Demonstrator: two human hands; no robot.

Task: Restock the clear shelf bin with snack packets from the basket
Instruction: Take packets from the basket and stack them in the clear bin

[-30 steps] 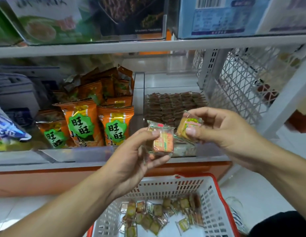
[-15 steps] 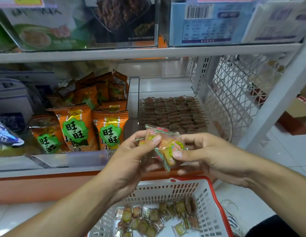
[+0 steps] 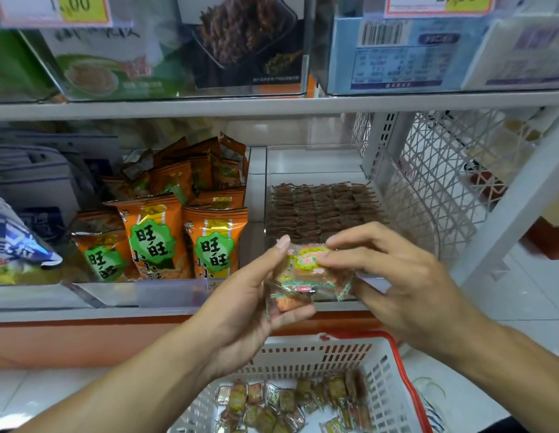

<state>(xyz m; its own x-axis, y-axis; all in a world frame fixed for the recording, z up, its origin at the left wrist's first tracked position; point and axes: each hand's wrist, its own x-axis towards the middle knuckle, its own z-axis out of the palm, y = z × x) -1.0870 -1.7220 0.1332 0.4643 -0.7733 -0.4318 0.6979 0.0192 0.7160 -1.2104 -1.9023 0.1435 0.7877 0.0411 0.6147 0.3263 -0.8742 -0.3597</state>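
**Two hands, a few packets held before the bin**

Both of my hands were together in front of the shelf. My left hand (image 3: 240, 304) held a small bunch of snack packets (image 3: 300, 276), the thumb on top and the fingers (image 3: 290, 317) closed under them. My right hand (image 3: 393, 276) met it from the other side, and its fingers (image 3: 337, 260) were pinched on the upper packet of the same bunch, the one with a green and yellow label. How many packets were in the bunch, I could not tell.

Just behind my hands stood the clear shelf bin (image 3: 406, 214), with rows of dark brown packets (image 3: 322, 210) lying flat on its bottom. To its left, orange snack bags (image 3: 184, 239) stood upright in another compartment.

Below my hands was the white basket (image 3: 318, 354) with a red rim, and more small packets (image 3: 290, 404) lay loose on its bottom.
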